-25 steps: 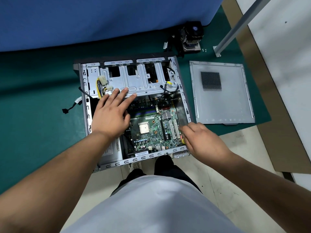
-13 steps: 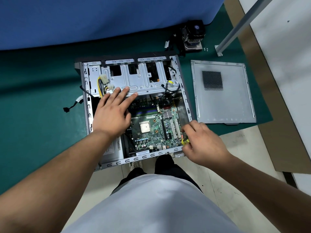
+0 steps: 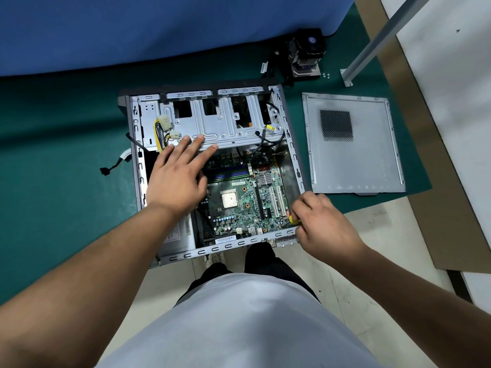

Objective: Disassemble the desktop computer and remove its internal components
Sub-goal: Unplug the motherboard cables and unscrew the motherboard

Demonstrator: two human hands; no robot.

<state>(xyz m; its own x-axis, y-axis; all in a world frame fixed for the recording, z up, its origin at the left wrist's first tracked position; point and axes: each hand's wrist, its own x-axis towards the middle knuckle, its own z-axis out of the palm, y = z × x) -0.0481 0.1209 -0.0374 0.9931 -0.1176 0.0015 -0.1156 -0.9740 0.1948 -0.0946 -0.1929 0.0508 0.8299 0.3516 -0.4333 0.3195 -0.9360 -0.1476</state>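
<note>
On the green mat (image 3: 66,181), near its front edge: one desktop case (image 3: 138,181) lying on its side, open face up, long axis running from the person toward the blue backdrop (image 3: 159,30). Stamped grey steel frame, slotted rails round the rim. Drive cage (image 3: 225,123) at the far end, ribbed sheet metal with three rectangular cutouts. Green motherboard (image 3: 247,203) sits flat in the near half: one square silver CPU (image 3: 229,200), two white expansion slots (image 3: 276,201), one small finned heatsink (image 3: 265,179), blue RAM slots. Power supply (image 3: 176,240) in the near-left corner of the case, label up.

Left hand (image 3: 176,181) is flat, fingers spread and straight, fingertips (image 3: 198,139) resting on the near lip of the drive cage beside a yellow-black cable bundle (image 3: 160,130) with white connectors. Right hand (image 3: 322,224) is at the near-right corner of the case, fingers curled tight round a yellow-handled tool (image 3: 293,221); tip is hidden, can't tell what it's on.

One flat grey side panel (image 3: 353,160) lies on the mat just right of the case, apart from it, with one square perforated vent. One cooler with fan (image 3: 307,53) stands at the mat's far edge, black cables trailing; two small screws (image 3: 326,75) beside it. One loose black cable (image 3: 114,166) pokes out on the case's left side. One angled metal leg (image 3: 377,38) at the far right.
</note>
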